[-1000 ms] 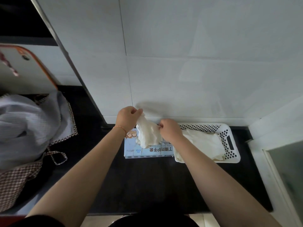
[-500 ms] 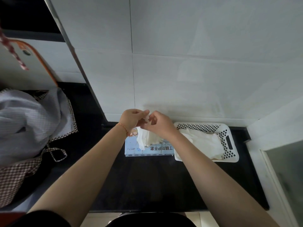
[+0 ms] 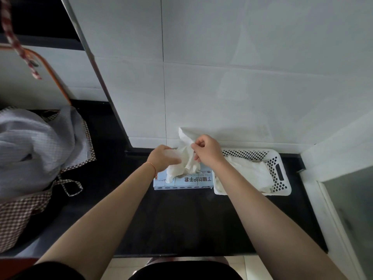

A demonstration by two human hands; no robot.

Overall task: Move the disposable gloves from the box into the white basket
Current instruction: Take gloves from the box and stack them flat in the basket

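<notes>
A light blue glove box [image 3: 189, 181] lies on the black counter against the wall. A bunch of white disposable gloves [image 3: 186, 156] sticks up out of its top. My right hand [image 3: 207, 151] pinches the upper part of one glove and holds it above the box. My left hand [image 3: 163, 158] lies on the bunch over the box's left half, its fingers partly covered by the thin gloves. The white perforated basket [image 3: 280, 172] stands right of the box, touching it, with several white gloves [image 3: 250, 174] lying inside.
A grey cloth on a checked bag [image 3: 30, 158] fills the left of the counter. The tiled wall [image 3: 242, 98] rises directly behind box and basket. A white ledge with a glass pane [image 3: 347, 199] borders the right. Bare black counter [image 3: 181, 219] lies in front.
My right hand has lifted a glove higher, so its top now stands against the wall. My left hand dropped from the glove's top onto the bunch at the box.
</notes>
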